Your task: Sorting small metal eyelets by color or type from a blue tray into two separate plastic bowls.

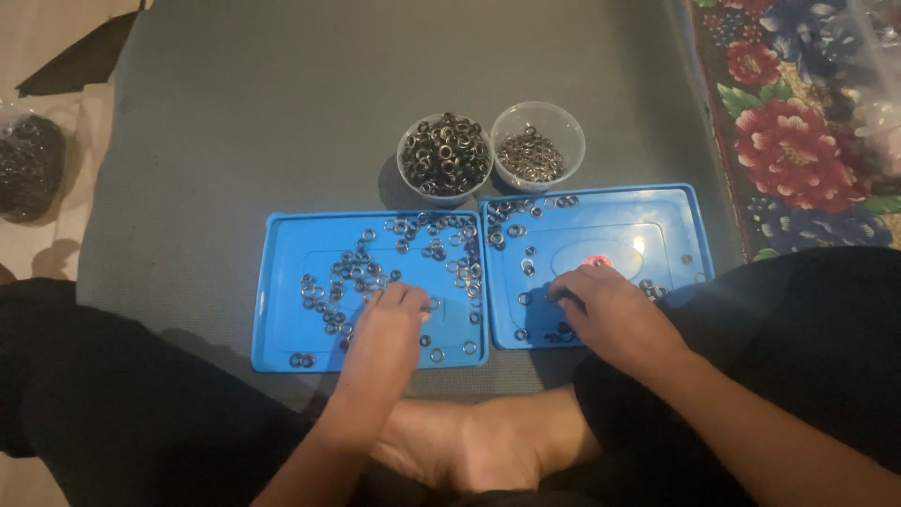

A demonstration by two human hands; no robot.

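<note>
Two blue trays lie side by side on a grey mat. The left tray (282, 310) is strewn with several small metal rings (347, 268). My left hand (387, 324) rests on it with fingertips down among the rings. The right tray (657, 225) holds fewer rings (511, 225), mostly along its left and top edge. My right hand (605, 310) lies palm down on that tray, fingers curled over a few rings. Whether either hand pinches a ring is hidden.
Behind the trays stand two clear cups, one (445, 155) heaped with larger dark rings, one (538, 145) with smaller ones. A flowered rug (798, 141) lies right of the grey mat (282, 113). A bag of dark pieces (28, 169) sits far left. My crossed legs and feet are nearest me.
</note>
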